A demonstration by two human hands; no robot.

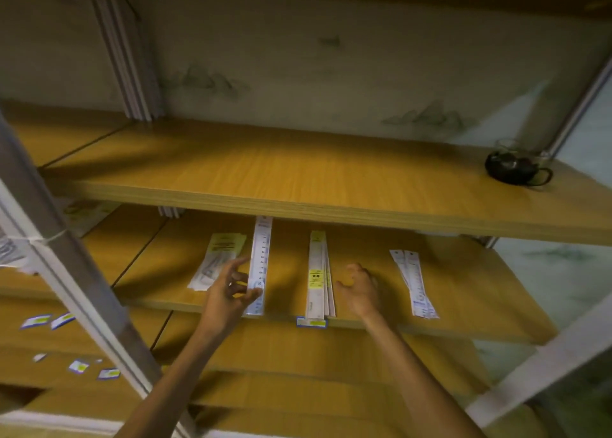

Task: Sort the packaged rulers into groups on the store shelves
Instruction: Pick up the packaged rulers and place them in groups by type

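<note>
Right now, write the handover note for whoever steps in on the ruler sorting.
Left hand: fingers on the near end of the long clear ruler; whether it grips it is unclear.
Right hand: loosely curled, holding nothing, just right of the yellow-label stack.
On the middle shelf, left to right: the short-pack pile, the long clear ruler, the yellow-label stack, the white ruler pile.
Done: four groups laid out, apart from each other.
Left: square up the fanned piles. No loose rulers are in view.
</note>
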